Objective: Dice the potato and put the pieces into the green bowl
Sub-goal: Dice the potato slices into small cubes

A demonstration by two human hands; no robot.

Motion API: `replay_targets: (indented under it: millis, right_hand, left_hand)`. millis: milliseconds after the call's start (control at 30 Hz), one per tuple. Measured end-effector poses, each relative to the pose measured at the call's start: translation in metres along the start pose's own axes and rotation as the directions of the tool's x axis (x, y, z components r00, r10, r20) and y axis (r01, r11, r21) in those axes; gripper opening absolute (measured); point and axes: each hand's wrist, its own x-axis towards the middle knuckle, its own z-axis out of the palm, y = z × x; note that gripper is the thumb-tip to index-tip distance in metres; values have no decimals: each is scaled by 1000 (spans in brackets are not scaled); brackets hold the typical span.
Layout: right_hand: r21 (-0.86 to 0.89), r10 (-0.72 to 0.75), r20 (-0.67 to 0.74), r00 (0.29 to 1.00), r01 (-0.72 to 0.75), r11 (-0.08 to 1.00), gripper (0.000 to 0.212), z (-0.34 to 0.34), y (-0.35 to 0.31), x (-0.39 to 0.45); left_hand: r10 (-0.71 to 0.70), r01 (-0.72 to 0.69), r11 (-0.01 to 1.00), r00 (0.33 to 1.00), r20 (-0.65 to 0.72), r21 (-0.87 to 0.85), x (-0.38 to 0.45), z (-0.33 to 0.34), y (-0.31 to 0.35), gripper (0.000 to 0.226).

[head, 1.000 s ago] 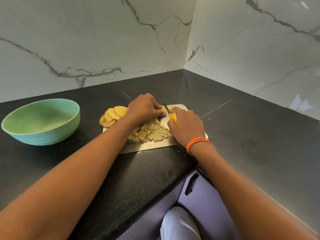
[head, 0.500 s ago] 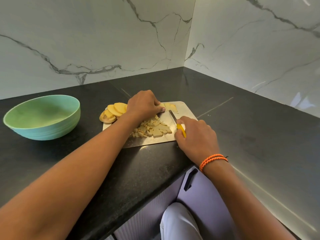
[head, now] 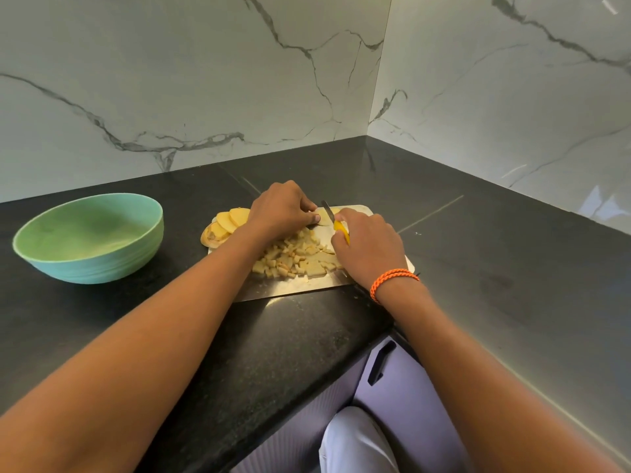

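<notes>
While your forearms reach in from the near edge of the black stone surface (head: 293, 339), your right hand (head: 370, 249) is curled round the yellow-handled knife (head: 336, 222), gripping the handle so the short steel blade runs up and away from you, tilted a little to the left, its tip toward the wall. That long axis crosses the pale potato slice (head: 323, 216) you are cutting, which suits a straight downward chop, in my judgement. Just this side of the blade, the heap of small pale-yellow potato dice (head: 297, 256) lies in the middle of the flat metal cutting board (head: 293, 286), pushed clear so the edge has room to work. Your left hand (head: 281, 208) sits beyond the heap with its fingers bent down on the slice, thumb tip beside the blade, pinning the piece so it cannot slide; keep those fingertips tucked. Farther left on the board's far corner, the overlapping round yellow potato slices (head: 227, 221) wait in a fanned stack. Well apart to the left, the green round bowl (head: 88, 238) stands upright, and no dice are visible in it, so the transfer looks not yet begun.
</notes>
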Motion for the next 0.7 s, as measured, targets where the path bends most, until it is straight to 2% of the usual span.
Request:
replay_targets:
  millis: [300,700]
  right_hand:
    - [-48,-36,-25,999,34,998,36,4,1,1]
    - [-4,25,51,998,-25,1000,33,-14,4,-35]
  left_hand:
    - [34,-35,998,999,19,49,1,1,5,41]
    - [-11,11,997,1000,-3,81,-4,2,11,35]
